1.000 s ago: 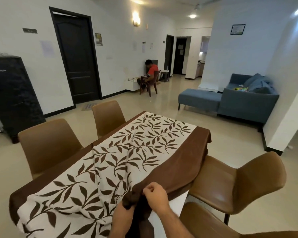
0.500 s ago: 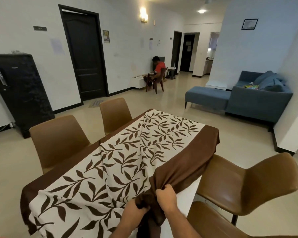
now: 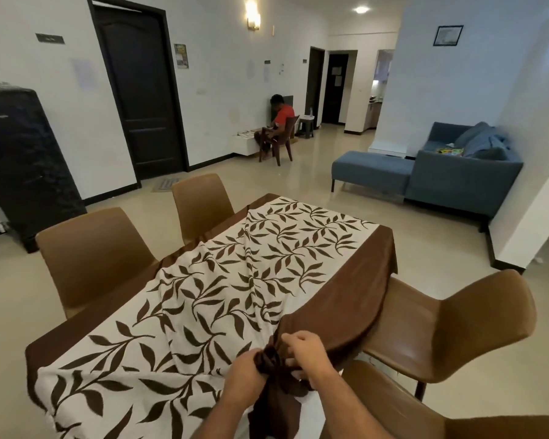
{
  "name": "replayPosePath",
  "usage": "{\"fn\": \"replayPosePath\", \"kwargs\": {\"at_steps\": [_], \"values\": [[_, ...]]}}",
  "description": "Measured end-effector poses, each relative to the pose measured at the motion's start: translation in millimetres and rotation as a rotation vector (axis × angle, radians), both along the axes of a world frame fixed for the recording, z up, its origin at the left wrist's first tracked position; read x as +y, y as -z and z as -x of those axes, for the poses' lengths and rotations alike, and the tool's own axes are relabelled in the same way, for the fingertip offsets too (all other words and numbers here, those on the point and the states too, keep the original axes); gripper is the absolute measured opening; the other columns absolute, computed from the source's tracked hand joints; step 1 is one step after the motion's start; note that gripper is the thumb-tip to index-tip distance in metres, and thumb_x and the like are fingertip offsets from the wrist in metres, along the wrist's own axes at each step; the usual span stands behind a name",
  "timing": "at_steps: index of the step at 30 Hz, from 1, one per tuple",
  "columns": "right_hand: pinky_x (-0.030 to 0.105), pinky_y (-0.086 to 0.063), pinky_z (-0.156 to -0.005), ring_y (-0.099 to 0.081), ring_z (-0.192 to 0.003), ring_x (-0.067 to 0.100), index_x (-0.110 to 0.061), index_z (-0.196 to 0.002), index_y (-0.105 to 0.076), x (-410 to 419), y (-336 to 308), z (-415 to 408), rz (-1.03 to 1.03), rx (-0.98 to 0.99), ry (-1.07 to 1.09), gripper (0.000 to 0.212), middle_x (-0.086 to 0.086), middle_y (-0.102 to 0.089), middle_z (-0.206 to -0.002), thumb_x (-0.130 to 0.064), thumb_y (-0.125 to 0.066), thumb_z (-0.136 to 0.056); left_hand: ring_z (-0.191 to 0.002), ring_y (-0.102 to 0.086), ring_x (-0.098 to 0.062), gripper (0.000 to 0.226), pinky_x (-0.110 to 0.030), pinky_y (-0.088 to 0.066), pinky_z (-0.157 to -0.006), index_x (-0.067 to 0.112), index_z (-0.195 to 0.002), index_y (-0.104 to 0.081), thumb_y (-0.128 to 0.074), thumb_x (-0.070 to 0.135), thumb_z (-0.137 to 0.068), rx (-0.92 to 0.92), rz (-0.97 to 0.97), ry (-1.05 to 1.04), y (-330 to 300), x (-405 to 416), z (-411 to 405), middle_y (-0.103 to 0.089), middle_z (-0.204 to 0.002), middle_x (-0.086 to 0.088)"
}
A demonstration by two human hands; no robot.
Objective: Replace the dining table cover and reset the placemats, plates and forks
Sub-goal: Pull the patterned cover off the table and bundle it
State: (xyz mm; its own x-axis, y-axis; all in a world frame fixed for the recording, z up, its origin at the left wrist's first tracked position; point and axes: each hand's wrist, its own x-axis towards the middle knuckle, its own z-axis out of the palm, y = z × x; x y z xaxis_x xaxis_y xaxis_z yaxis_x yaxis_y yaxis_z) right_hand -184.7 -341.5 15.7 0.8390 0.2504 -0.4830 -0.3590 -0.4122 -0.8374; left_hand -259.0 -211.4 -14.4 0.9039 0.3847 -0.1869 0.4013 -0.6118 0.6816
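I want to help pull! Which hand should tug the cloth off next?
Probably the right hand: it sits on the brown edge of the cloth, nearest the table's bare corner. The left hand grips the same bunch.

Chairs (image 3: 450, 331) crowd the desk's (image 3: 308, 407) right edge, two more (image 3: 89, 258) line its left; open floor (image 3: 298, 182) lies beyond the far end.
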Motion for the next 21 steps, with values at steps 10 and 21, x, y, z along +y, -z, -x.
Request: {"fn": "replayPosePath", "kwargs": {"at_steps": [10,21], "values": [[0.030,-0.034,-0.057,-0.040,-0.064,0.022,-0.013,-0.061,-0.047,-13.7,27.0,-11.7,-0.188,0.072,0.348,0.033,0.008,-0.044,-0.066,0.013,-0.048,-0.080,-0.085,-0.060,-0.002,0.008,-0.022,-0.050,-0.083,0.033,-0.089,-0.061,-0.057,0.027,-0.092,0.035,0.239,0.131,0.9,1.0,2.2,-0.066,-0.089,0.014],[0.016,-0.044,-0.057,-0.051,-0.061,0.008,0.005,-0.089,-0.071,1.3,-5.4,-1.9,0.100,-0.057,-0.432,0.022,-0.010,-0.058,-0.057,0.004,-0.050,-0.088,-0.113,-0.059,-0.017,0.039,-0.007,-0.040,-0.078,0.014,-0.129,-0.057,-0.062,0.021,-0.091,0.098,0.041,0.199,9.7,-3.6,-7.8,-0.063,-0.123,-0.001]]}}
